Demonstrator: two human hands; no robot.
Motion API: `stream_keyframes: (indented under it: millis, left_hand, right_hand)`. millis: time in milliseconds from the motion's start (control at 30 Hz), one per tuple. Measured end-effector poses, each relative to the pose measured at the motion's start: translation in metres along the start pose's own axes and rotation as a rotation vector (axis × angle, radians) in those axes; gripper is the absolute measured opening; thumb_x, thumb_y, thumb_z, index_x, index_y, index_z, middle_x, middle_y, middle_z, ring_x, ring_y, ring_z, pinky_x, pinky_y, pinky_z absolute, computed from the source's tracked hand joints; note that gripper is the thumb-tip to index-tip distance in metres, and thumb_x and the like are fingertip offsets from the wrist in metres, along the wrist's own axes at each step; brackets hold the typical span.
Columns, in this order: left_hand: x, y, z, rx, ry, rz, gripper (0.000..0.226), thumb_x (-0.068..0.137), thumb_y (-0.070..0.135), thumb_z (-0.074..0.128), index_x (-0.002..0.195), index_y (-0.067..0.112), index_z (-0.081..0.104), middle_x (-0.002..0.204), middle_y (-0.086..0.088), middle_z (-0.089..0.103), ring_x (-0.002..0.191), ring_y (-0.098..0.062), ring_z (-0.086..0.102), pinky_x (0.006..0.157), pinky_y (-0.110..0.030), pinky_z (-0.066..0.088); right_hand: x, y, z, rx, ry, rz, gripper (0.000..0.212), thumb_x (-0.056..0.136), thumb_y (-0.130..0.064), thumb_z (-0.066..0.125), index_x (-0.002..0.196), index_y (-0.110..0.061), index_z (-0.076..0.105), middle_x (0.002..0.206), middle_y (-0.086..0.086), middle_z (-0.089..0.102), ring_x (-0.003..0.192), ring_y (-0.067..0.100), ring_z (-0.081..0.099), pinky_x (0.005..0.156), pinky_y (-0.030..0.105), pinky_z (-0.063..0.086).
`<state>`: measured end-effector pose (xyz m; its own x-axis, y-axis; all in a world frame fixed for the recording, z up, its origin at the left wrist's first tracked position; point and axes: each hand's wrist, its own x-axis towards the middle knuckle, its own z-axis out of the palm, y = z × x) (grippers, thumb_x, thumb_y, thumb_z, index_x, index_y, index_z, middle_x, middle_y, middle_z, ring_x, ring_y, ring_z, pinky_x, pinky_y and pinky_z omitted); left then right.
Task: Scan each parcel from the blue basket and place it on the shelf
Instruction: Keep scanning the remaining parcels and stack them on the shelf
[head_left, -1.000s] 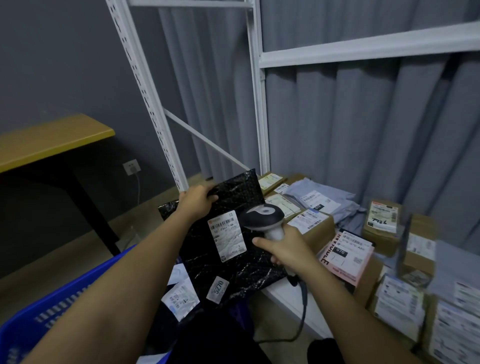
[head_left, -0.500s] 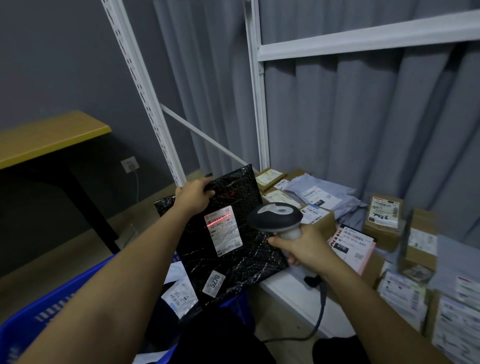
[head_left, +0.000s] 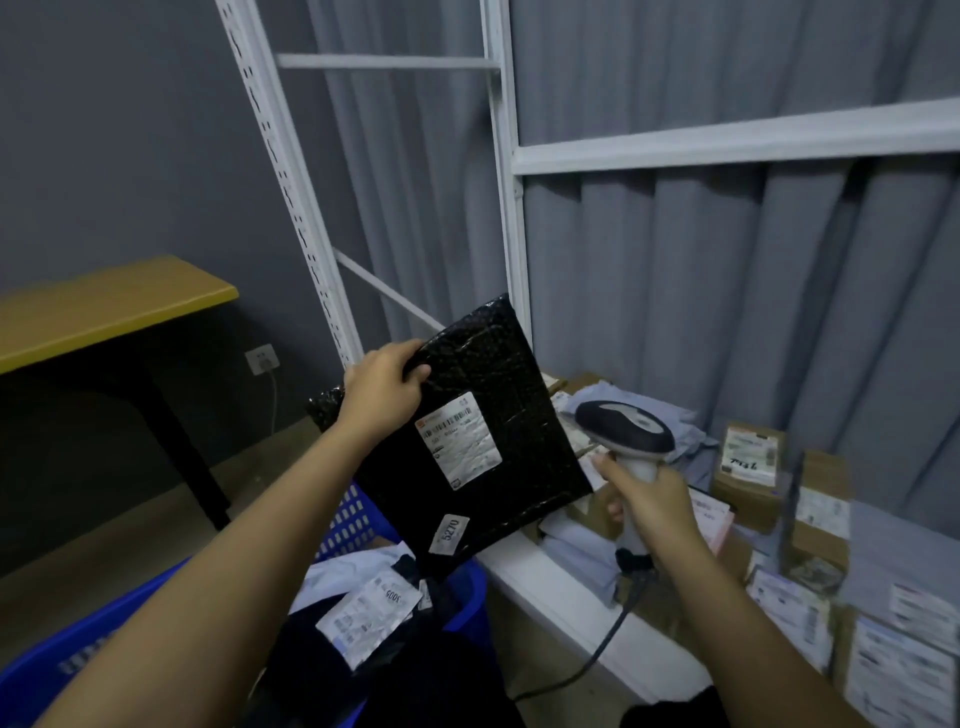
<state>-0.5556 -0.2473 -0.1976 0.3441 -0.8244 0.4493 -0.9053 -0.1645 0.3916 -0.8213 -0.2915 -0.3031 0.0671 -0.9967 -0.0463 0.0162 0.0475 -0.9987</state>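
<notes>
My left hand (head_left: 382, 387) grips the top left corner of a black bubble-wrap parcel (head_left: 498, 374), held tilted above the blue basket (head_left: 348, 525). The parcel carries a white shipping label and a small sticker reading 5270. My right hand (head_left: 652, 501) holds a grey and white barcode scanner (head_left: 626, 426) by its handle, its head just right of the parcel. A cable runs down from the scanner. The white shelf (head_left: 550, 577) lies below and to the right, with several parcels on it.
More parcels lie in the blue basket, one with a white label (head_left: 369, 618). Cardboard boxes (head_left: 748, 467) and grey mailers fill the lower shelf. White shelf uprights (head_left: 504, 208) rise behind. A yellow-topped table (head_left: 104, 306) stands at left by a grey wall.
The parcel has been lifted higher and moved right, toward the shelf. The red scan line seen on its label half a second ago is gone. The scanner has drawn back to the right.
</notes>
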Motion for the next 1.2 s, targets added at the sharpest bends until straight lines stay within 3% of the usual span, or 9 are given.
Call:
stream_keyframes:
  millis: [133, 333, 467, 633, 733, 833, 967, 1067, 1200]
  left_hand:
    - [-0.012, 0.036, -0.027, -0.196, 0.074, 0.107, 0.029, 0.094, 0.022, 0.056, 0.122, 0.024, 0.061, 0.115, 0.002, 0.066, 0.113, -0.022, 0.057, 0.096, -0.041, 0.042]
    - [-0.037, 0.122, -0.037, -0.634, -0.001, 0.244, 0.021, 0.091, 0.014, 0.063, 0.106, 0.028, 0.066, 0.092, 0.023, 0.064, 0.083, 0.016, 0.058, 0.075, -0.006, 0.045]
    - [-0.052, 0.19, 0.001, -0.801, -0.108, 0.235, 0.016, 0.09, 0.011, 0.063, 0.103, 0.019, 0.068, 0.091, 0.013, 0.068, 0.084, 0.0, 0.063, 0.076, -0.013, 0.048]
    - [-0.078, 0.274, 0.067, -0.973, -0.272, 0.167, 0.023, 0.093, 0.006, 0.058, 0.113, 0.007, 0.067, 0.102, -0.003, 0.068, 0.092, -0.015, 0.062, 0.076, -0.015, 0.049]
    - [-0.09, 0.317, 0.109, -1.034, -0.388, 0.09, 0.022, 0.096, 0.005, 0.052, 0.112, 0.008, 0.066, 0.101, -0.003, 0.067, 0.089, -0.013, 0.059, 0.07, -0.012, 0.047]
    - [-0.098, 0.353, 0.15, -1.104, -0.495, -0.037, 0.021, 0.098, 0.006, 0.047, 0.106, 0.015, 0.064, 0.098, -0.005, 0.065, 0.089, -0.017, 0.058, 0.081, -0.028, 0.047]
    - [-0.098, 0.382, 0.212, -1.119, -0.628, -0.188, 0.023, 0.101, 0.012, 0.044, 0.093, 0.02, 0.063, 0.099, -0.006, 0.067, 0.098, -0.023, 0.061, 0.093, -0.038, 0.049]
    - [-0.094, 0.395, 0.267, -1.096, -0.737, -0.292, 0.024, 0.102, 0.02, 0.042, 0.113, 0.016, 0.063, 0.113, -0.011, 0.067, 0.105, -0.032, 0.062, 0.096, -0.05, 0.048]
    - [-0.091, 0.405, 0.335, -1.014, -0.812, -0.323, 0.031, 0.104, 0.017, 0.035, 0.123, 0.009, 0.058, 0.114, -0.016, 0.064, 0.102, -0.032, 0.061, 0.089, -0.042, 0.052]
  right_hand:
    - [-0.014, -0.009, -0.02, 0.025, 0.149, -0.057, 0.023, 0.084, -0.022, 0.073, 0.075, -0.004, 0.063, 0.055, 0.008, 0.058, 0.048, 0.015, 0.053, 0.05, 0.021, 0.045]
    - [-0.054, -0.025, -0.092, 0.135, 0.385, -0.124, 0.024, 0.085, -0.018, 0.071, 0.072, -0.001, 0.061, 0.05, 0.008, 0.055, 0.053, 0.022, 0.051, 0.058, 0.025, 0.046]
    - [-0.085, -0.026, -0.153, 0.186, 0.498, -0.135, 0.018, 0.085, -0.014, 0.071, 0.083, 0.003, 0.063, 0.063, 0.011, 0.06, 0.055, 0.022, 0.054, 0.048, 0.018, 0.048]
    - [-0.12, -0.01, -0.213, 0.323, 0.688, -0.099, 0.024, 0.083, -0.02, 0.073, 0.073, -0.003, 0.061, 0.058, 0.01, 0.059, 0.044, 0.012, 0.056, 0.06, 0.031, 0.046]
    - [-0.137, -0.002, -0.241, 0.365, 0.749, -0.118, 0.017, 0.087, -0.011, 0.069, 0.093, 0.004, 0.062, 0.081, 0.009, 0.061, 0.066, 0.023, 0.062, 0.069, 0.046, 0.048]
    - [-0.138, 0.013, -0.266, 0.398, 0.795, -0.12, 0.037, 0.086, -0.01, 0.069, 0.116, 0.009, 0.059, 0.086, 0.011, 0.065, 0.072, 0.023, 0.062, 0.063, 0.028, 0.055]
    - [-0.118, 0.038, -0.299, 0.415, 0.845, -0.036, 0.019, 0.086, -0.013, 0.07, 0.099, -0.001, 0.064, 0.077, 0.01, 0.063, 0.052, 0.009, 0.056, 0.044, 0.012, 0.046]
    - [-0.097, 0.049, -0.313, 0.403, 0.853, 0.004, 0.021, 0.086, -0.019, 0.07, 0.092, 0.0, 0.065, 0.073, 0.01, 0.065, 0.057, 0.01, 0.059, 0.048, 0.012, 0.046]
    - [-0.068, 0.072, -0.321, 0.451, 0.853, 0.071, 0.011, 0.083, -0.016, 0.072, 0.083, -0.007, 0.065, 0.062, 0.0, 0.064, 0.05, 0.006, 0.058, 0.048, 0.016, 0.048]
